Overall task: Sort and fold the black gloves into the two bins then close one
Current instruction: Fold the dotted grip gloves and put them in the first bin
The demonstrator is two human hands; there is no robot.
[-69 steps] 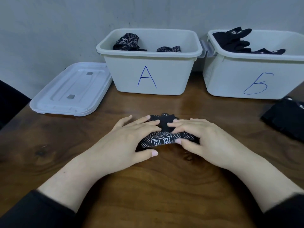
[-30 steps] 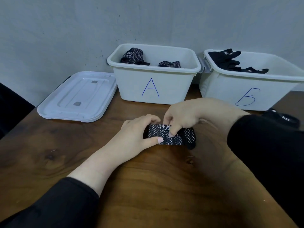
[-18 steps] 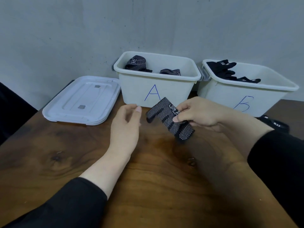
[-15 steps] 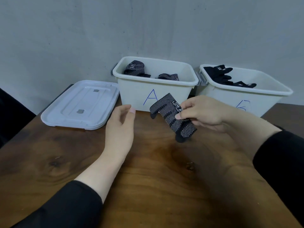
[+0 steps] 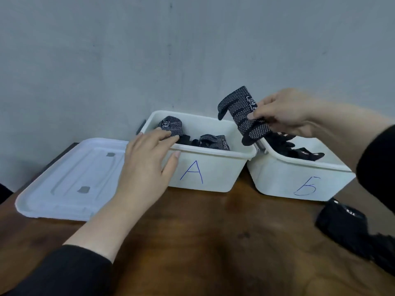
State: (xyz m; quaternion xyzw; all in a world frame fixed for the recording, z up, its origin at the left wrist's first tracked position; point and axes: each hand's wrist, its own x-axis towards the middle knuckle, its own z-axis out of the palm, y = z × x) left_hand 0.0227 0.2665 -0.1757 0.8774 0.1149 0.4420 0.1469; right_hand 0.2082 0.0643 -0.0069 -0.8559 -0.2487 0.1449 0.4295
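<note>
Up at two o'clock, the right hand (image 5: 286, 113) pinches a folded dotted glove (image 5: 243, 116) between thumb and fingertips, holding it in the air over the right end of bin A (image 5: 213, 171). At nine o'clock of it the left hand (image 5: 147, 165) is spread loose, gripping nothing, fingers over the bin's front rim near a rolled glove (image 5: 171, 126). Bin B (image 5: 288, 178) sits at three o'clock of A, the lid (image 5: 68, 178) at nine o'clock
</note>
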